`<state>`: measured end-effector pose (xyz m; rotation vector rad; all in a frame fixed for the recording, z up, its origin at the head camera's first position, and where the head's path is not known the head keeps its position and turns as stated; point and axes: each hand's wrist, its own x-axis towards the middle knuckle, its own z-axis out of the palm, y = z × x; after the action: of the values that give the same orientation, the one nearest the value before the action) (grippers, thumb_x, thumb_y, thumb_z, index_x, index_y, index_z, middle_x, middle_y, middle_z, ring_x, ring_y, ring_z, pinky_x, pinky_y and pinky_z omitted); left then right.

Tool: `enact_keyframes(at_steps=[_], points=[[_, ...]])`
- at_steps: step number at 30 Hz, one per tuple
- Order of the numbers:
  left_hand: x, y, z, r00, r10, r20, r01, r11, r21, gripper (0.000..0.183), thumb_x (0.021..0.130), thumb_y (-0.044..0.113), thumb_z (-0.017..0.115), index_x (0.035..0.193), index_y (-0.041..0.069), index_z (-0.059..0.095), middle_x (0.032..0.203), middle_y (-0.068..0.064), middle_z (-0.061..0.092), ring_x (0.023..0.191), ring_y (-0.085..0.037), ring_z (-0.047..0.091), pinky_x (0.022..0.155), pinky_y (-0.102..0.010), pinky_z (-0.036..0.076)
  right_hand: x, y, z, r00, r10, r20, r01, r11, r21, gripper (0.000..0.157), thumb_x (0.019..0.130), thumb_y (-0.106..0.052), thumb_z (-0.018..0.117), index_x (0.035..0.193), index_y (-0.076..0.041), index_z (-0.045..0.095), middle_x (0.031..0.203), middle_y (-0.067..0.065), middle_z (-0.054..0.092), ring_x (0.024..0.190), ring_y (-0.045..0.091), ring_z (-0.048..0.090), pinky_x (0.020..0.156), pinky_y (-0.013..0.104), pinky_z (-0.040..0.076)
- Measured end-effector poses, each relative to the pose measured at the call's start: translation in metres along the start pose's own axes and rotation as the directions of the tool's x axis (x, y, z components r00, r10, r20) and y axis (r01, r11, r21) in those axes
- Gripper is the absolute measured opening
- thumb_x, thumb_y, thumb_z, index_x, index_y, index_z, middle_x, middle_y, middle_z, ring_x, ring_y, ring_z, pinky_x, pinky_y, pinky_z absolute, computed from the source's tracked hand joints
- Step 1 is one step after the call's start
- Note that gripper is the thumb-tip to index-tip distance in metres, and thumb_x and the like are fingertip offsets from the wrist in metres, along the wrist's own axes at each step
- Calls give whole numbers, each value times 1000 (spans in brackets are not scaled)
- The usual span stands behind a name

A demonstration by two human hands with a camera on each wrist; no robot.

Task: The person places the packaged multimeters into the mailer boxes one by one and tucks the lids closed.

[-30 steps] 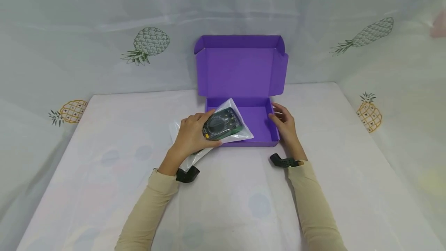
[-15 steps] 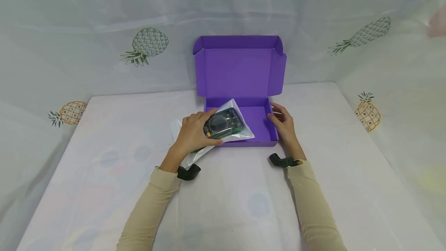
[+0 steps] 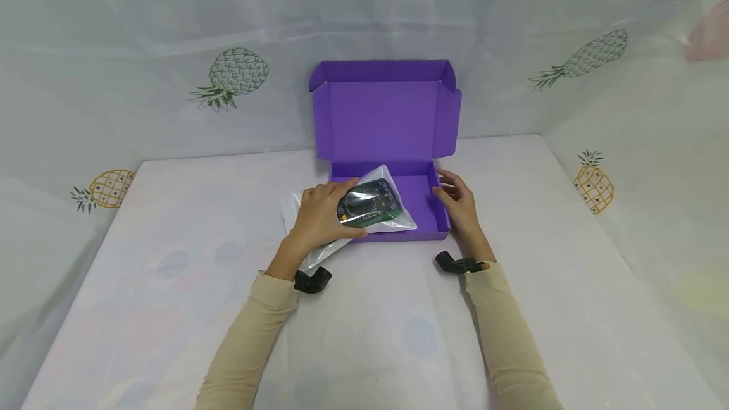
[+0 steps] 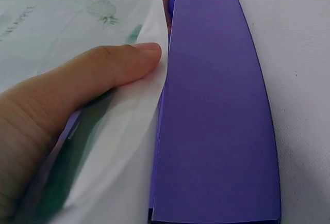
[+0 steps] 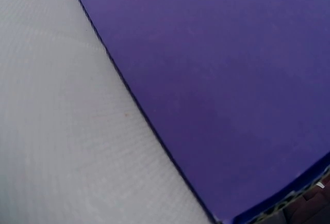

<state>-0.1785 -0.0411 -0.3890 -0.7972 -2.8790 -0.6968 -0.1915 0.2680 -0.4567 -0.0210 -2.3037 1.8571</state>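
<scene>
A black and green multimeter [image 3: 369,202] lies inside a clear and white plastic bag [image 3: 393,223]. My left hand [image 3: 320,215] grips it from the left, thumb on the near side and fingers on the far side. The bag is tilted over the left part of an open purple cardboard box [image 3: 393,237]; part of it trails left of the box under my hand. In the left wrist view my thumb [image 4: 118,64] presses the bag beside the box's front wall [image 4: 216,110]. My right hand [image 3: 462,207] holds the box's right wall, thumb on its edge; the right wrist view has only the purple wall [image 5: 206,79].
The box lid [image 3: 383,119] stands upright at the back, its side flaps spread. A white cloth covers the table [image 3: 364,347]. Behind and beside it hang pale curtains [image 3: 393,5] printed with pineapples.
My left hand has moved slightly right with the bagged multimeter, further over the box. My right hand keeps its hold on the box wall. The head view has shifted a little.
</scene>
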Motion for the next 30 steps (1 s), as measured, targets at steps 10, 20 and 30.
enact_keyframes(at_steps=[10,20,30], points=[[6,-1,5,1000,23,-5,-23,1000,-8,104,60,56,85,148,20,43,134,-13,58,123,-32,50,99,-50,36,-11,-29,2,1000,-5,14,4,1000,23,48,94,-2,58,141,4,46,133,30,48,109,20,51,94,26,42],[16,1,7,999,27,28,-27,999,-24,103,60,55,87,148,20,44,136,-10,57,125,-31,49,101,-51,33,-12,-28,1,1000,-6,1,6,1000,21,48,94,-3,60,140,3,48,133,28,50,107,16,52,94,26,42],[24,1,12,999,34,31,-34,999,-15,101,61,57,85,147,22,44,130,-9,59,119,-28,52,101,-50,34,-11,-28,1,1000,-16,7,16,1000,22,48,94,-3,59,140,4,46,133,31,49,111,27,51,94,28,42]])
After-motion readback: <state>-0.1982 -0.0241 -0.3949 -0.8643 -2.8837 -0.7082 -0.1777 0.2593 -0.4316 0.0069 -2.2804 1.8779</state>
